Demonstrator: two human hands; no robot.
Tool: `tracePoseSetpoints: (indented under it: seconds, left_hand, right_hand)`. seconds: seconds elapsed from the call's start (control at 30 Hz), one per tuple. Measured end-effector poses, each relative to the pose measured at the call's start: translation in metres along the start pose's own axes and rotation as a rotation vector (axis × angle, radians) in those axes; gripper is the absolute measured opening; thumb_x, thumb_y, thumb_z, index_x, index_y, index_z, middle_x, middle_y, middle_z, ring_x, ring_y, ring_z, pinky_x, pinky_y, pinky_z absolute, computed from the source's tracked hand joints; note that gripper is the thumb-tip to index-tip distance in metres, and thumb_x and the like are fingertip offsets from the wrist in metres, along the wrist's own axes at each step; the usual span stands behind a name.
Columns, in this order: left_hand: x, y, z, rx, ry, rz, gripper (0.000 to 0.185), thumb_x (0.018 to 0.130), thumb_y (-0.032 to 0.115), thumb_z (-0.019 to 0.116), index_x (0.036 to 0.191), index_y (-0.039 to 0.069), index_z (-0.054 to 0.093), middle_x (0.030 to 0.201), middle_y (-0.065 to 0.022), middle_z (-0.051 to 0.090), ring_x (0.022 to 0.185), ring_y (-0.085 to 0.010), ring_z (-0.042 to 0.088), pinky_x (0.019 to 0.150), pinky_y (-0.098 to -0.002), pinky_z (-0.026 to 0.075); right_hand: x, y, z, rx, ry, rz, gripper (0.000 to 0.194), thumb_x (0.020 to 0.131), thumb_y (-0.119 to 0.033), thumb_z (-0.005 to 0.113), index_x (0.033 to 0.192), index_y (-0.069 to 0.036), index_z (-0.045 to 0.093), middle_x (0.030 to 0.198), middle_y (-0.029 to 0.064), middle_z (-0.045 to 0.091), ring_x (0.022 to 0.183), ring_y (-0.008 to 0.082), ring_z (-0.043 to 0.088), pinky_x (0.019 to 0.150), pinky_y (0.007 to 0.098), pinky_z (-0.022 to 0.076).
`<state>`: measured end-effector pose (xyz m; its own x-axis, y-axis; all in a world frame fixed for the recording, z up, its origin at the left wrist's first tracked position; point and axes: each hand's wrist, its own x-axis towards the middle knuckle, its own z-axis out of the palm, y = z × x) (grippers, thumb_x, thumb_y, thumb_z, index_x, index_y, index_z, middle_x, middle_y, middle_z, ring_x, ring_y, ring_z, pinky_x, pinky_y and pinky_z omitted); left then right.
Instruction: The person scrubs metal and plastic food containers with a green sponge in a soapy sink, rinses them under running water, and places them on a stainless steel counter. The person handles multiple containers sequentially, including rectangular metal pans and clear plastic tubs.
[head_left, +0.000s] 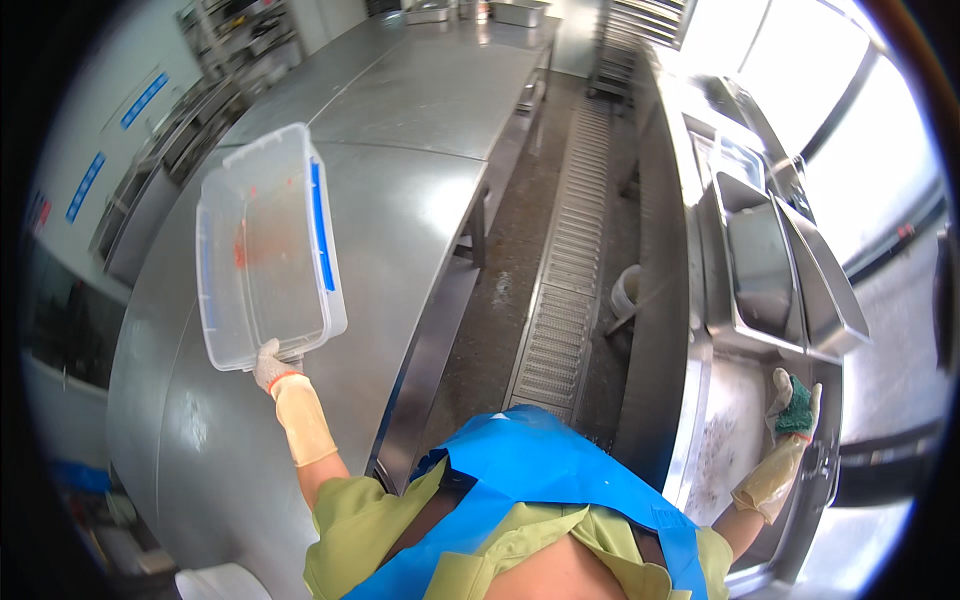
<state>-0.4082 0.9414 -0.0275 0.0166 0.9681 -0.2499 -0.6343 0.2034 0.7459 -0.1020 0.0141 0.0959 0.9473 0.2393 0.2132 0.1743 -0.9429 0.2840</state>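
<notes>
My left hand, in a knit glove over a long cream rubber glove, grips the near end of a clear plastic container above the steel table. The container has a blue clip along its side and red residue inside. On the right, my right hand is over the steel sink. It is gloved the same way, with a green scouring pad against the palm and the fingers curved around it.
A long steel table fills the left side. Deep steel pans rest on the sink's far part. Between table and sink runs a floor drain grate, with a white bucket beside it under the counter. A rack stands beyond.
</notes>
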Motion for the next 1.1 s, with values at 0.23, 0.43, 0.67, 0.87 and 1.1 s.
tracePoseSetpoints:
  seconds: [0.23, 0.43, 0.67, 0.87, 1.1]
  left_hand:
    - [-0.194, 0.015, 0.192, 0.283, -0.641, 0.058, 0.058, 0.084, -0.003, 0.062, 0.141, -0.009, 0.057, 0.115, -0.0176, 0.066, 0.091, -0.0314, 0.071, 0.081, -0.0475, 0.061]
    - [-0.407, -0.05, 0.271, 0.179, -1.2, -0.152, 0.06, 0.086, -0.003, 0.061, 0.145, -0.01, 0.053, 0.117, -0.0181, 0.068, 0.096, -0.0273, 0.071, 0.086, -0.0416, 0.06]
    - [-0.654, -0.168, 0.297, 0.336, -1.927, -0.392, 0.055, 0.091, 0.001, 0.065, 0.146, -0.003, 0.057, 0.121, -0.009, 0.07, 0.102, -0.0222, 0.07, 0.095, -0.0342, 0.056]
    - [-0.804, -0.249, 0.276, 0.685, -2.393, 0.515, 0.054, 0.094, 0.015, 0.065, 0.147, 0.006, 0.057, 0.13, -0.0178, 0.073, 0.116, -0.032, 0.072, 0.102, -0.0415, 0.055]
    - [-0.966, -0.344, 0.162, 1.235, -2.756, 1.036, 0.085, 0.096, 0.028, 0.06, 0.169, 0.006, 0.021, 0.143, -0.0288, 0.064, 0.132, -0.0433, 0.065, 0.112, -0.0503, 0.05]
  right_hand:
    - [-0.12, 0.01, 0.019, 0.067, 0.2, 0.076, 0.035, 0.112, -0.03, 0.045, 0.118, -0.019, 0.078, 0.118, -0.0043, 0.078, 0.116, 0.0158, 0.07, 0.125, 0.0429, 0.0289]
    - [-0.265, -0.001, -0.005, 2.753, 0.388, 0.99, 0.095, 0.105, -0.064, 0.056, 0.135, 0.025, 0.05, 0.118, 0.0336, 0.072, 0.093, 0.0395, 0.076, 0.071, 0.0339, 0.0687]
    - [-0.388, -0.031, -0.029, 2.566, 0.975, 1.277, 0.084, 0.106, -0.058, 0.058, 0.139, 0.019, 0.047, 0.129, 0.0397, 0.064, 0.099, 0.0462, 0.075, 0.075, 0.0396, 0.0704]
    - [-0.409, -0.075, -0.02, 2.436, 1.198, 1.469, 0.084, 0.106, -0.06, 0.055, 0.146, 0.013, 0.044, 0.139, 0.0343, 0.064, 0.103, 0.0376, 0.079, 0.072, 0.0349, 0.0706]
    - [-0.4, -0.099, 0.021, 2.471, 1.146, 1.42, 0.093, 0.109, -0.068, 0.038, 0.149, 0.016, 0.043, 0.142, 0.032, 0.061, 0.093, 0.0291, 0.078, 0.054, 0.0256, 0.0562]
